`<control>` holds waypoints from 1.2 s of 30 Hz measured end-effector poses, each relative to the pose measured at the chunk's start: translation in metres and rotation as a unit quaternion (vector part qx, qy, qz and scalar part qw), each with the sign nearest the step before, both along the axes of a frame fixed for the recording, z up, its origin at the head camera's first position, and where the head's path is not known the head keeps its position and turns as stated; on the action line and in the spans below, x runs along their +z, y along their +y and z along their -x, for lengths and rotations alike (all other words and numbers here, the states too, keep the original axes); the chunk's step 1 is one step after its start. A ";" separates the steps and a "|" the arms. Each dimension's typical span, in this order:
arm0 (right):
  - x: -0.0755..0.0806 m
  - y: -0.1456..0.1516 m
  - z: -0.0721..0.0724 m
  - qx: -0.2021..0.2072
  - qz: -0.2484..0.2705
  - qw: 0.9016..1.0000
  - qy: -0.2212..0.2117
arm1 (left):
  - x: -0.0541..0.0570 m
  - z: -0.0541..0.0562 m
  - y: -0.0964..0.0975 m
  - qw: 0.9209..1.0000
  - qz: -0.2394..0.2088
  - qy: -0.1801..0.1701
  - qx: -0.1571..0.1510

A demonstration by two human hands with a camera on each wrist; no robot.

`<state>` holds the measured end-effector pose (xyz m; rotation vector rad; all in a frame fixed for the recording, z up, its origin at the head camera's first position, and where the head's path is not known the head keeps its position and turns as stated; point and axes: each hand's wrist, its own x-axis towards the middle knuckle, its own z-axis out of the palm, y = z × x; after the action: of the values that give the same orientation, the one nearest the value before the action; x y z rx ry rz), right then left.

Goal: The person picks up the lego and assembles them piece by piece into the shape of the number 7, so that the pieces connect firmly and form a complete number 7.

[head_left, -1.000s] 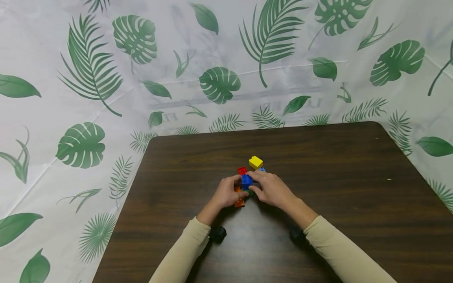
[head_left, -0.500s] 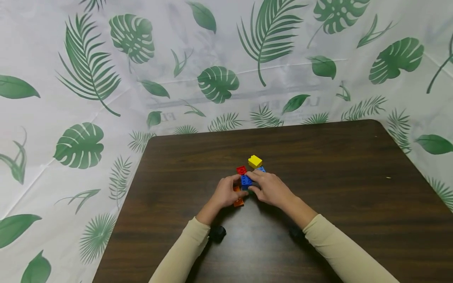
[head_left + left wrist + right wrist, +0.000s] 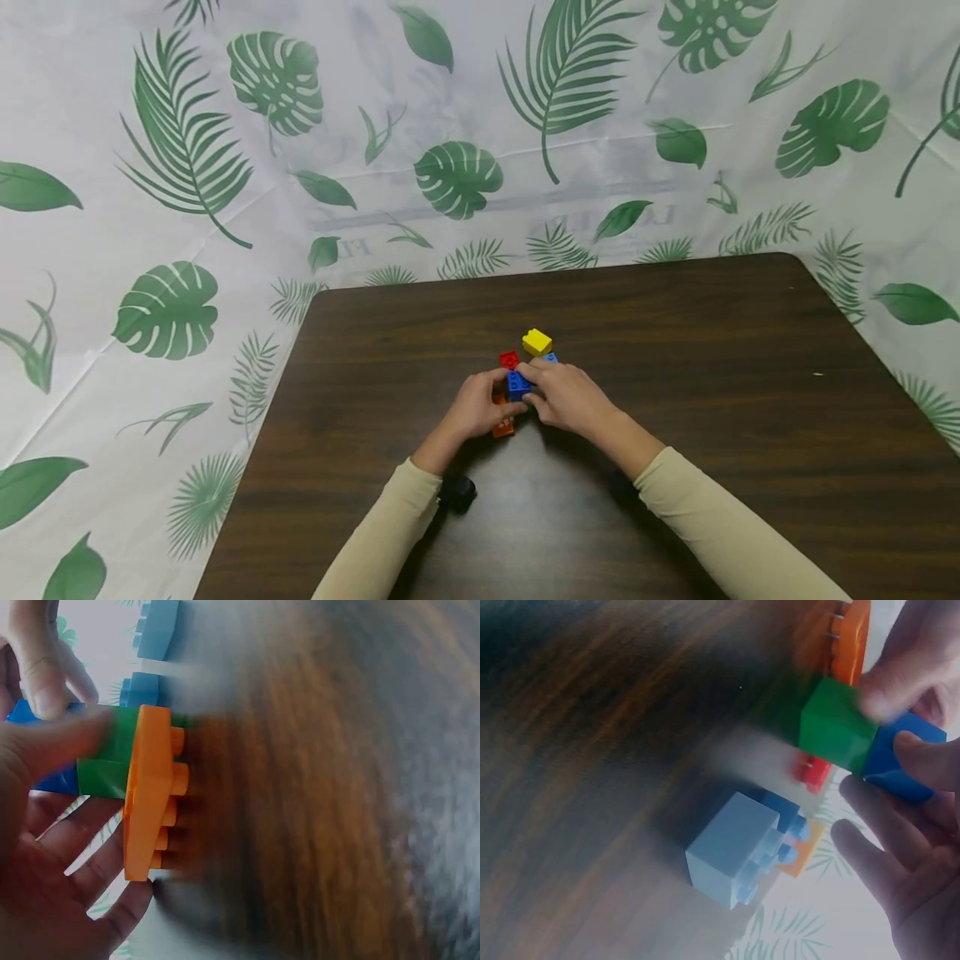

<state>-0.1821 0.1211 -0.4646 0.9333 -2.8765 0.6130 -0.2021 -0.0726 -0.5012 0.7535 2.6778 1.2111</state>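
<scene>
A dark blue brick [image 3: 518, 386] sits on top of a green brick [image 3: 836, 724], the two forming a small stack between my hands. My left hand [image 3: 474, 407] pinches the green brick, its thumb across the near side and fingers behind. From the other side my right hand [image 3: 572, 402] pinches the blue brick between thumb and fingers. Close by the green brick, an orange brick [image 3: 150, 795] lies on the table with its studs up, partly under my left hand in the head view.
Behind the stack lie a red brick [image 3: 509, 360], a yellow brick [image 3: 537, 342] and a light blue brick [image 3: 735, 832]. Another blue brick [image 3: 780, 806] shows past the light blue one. The brown wooden table [image 3: 675, 333] ends at a leaf-patterned white cloth [image 3: 375, 192].
The head view has shifted slightly. My left thumb has slid a little to the right below the blue brick, covering more of the green one. The loose bricks have not moved.
</scene>
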 end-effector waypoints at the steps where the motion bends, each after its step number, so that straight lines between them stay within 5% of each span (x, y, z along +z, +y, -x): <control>1: -0.001 0.000 0.000 -0.001 0.002 1.000 -0.001 | 0.001 0.000 -0.001 1.000 -0.003 0.004 0.000; 11: 0.003 0.005 0.002 0.006 0.003 1.000 -0.010 | 0.008 0.002 0.003 0.998 0.059 0.028 0.017; 17: 0.020 0.014 0.022 0.027 -0.001 0.992 -0.121 | 0.009 0.001 0.004 0.997 0.066 0.021 0.023; 22: 0.027 0.025 0.045 -0.040 0.062 0.988 -0.132 | 0.008 -0.001 0.003 0.997 0.075 0.018 0.028; 26: 0.016 0.026 0.060 -0.092 0.061 0.989 -0.101 | 0.008 0.000 0.002 0.996 0.084 0.008 0.035; 36: -0.024 0.021 0.077 -0.125 0.019 0.984 -0.124 | 0.001 0.002 0.003 0.997 0.078 0.005 0.026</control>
<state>-0.2595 0.1424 -0.4882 0.5073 -3.1148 0.8050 -0.2045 -0.0692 -0.5002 0.6740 2.7751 0.9972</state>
